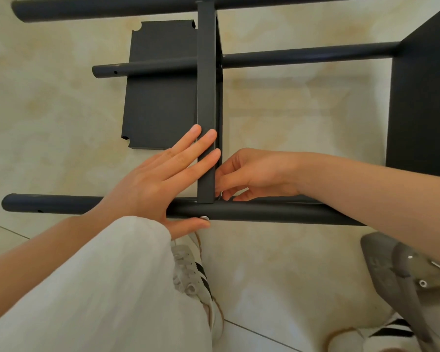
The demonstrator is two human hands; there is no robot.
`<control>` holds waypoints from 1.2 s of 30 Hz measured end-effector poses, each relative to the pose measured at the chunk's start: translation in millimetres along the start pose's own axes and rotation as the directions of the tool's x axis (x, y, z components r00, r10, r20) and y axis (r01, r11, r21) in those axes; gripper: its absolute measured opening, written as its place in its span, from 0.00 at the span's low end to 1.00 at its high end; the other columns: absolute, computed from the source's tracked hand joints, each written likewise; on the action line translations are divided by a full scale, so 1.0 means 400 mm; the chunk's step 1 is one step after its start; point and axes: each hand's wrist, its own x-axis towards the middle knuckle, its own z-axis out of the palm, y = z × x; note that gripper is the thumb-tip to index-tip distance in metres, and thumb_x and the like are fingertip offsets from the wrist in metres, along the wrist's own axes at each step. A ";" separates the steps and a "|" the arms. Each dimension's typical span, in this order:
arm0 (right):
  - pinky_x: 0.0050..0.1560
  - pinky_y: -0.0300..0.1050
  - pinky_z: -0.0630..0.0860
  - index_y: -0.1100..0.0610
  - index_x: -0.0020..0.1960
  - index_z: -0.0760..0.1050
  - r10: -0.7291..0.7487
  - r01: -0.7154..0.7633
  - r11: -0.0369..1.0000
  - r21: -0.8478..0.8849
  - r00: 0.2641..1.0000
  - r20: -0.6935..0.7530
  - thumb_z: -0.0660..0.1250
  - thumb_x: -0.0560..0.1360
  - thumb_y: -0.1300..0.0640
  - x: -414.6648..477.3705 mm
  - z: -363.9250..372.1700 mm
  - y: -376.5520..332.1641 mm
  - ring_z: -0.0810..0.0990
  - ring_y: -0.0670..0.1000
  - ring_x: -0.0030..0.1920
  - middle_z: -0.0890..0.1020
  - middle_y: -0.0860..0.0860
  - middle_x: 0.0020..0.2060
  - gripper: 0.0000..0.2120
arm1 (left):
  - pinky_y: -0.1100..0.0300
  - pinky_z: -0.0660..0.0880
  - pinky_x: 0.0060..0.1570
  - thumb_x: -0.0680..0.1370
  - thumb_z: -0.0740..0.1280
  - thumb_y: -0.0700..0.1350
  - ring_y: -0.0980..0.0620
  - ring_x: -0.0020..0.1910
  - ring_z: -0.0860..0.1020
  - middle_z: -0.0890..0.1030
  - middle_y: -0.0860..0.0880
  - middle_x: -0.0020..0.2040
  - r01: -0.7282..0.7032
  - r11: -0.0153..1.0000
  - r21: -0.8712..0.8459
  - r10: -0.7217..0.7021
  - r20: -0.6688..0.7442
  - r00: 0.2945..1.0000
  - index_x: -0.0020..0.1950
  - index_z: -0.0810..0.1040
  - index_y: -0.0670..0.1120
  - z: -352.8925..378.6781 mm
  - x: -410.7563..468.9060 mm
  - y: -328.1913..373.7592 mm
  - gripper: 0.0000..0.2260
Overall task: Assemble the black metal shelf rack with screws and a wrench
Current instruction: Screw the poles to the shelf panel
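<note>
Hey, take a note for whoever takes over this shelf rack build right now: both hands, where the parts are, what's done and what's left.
Hands: left hand lies flat, straight fingers pressing the middle shelf panel, thumb at the screw in the near tube. The right hand has its fingers curled at the inner side of that joint; what they hold is hidden.
Done: end panel meets the tubes; middle panel stands in place.
Left: tighten this joint, then probably fit the loose panel lying on the floor.
The hardware bag is near the right foot; no wrench is clearly visible.
</note>
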 end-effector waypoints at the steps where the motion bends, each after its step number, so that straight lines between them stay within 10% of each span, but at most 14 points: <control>1: 0.51 0.42 0.77 0.55 0.42 0.84 0.005 -0.005 1.000 -0.001 1.000 0.001 0.69 0.76 0.59 0.002 0.000 0.001 0.79 0.46 0.42 0.83 0.51 0.42 0.06 | 0.68 0.50 0.76 0.75 0.65 0.63 0.48 0.81 0.50 0.58 0.44 0.81 -0.002 1.000 0.000 0.002 0.000 1.000 0.79 0.61 0.42 0.002 -0.001 -0.001 0.39; 36: 0.42 0.39 0.74 0.57 0.41 0.83 0.127 -0.122 0.991 -0.051 0.988 0.085 0.70 0.76 0.59 0.028 -0.023 -0.016 0.77 0.48 0.39 0.82 0.51 0.38 0.06 | 0.69 0.49 0.75 0.75 0.65 0.64 0.49 0.81 0.48 0.56 0.46 0.82 -0.017 1.000 0.020 0.017 -0.002 1.000 0.80 0.60 0.44 0.017 -0.002 -0.017 0.40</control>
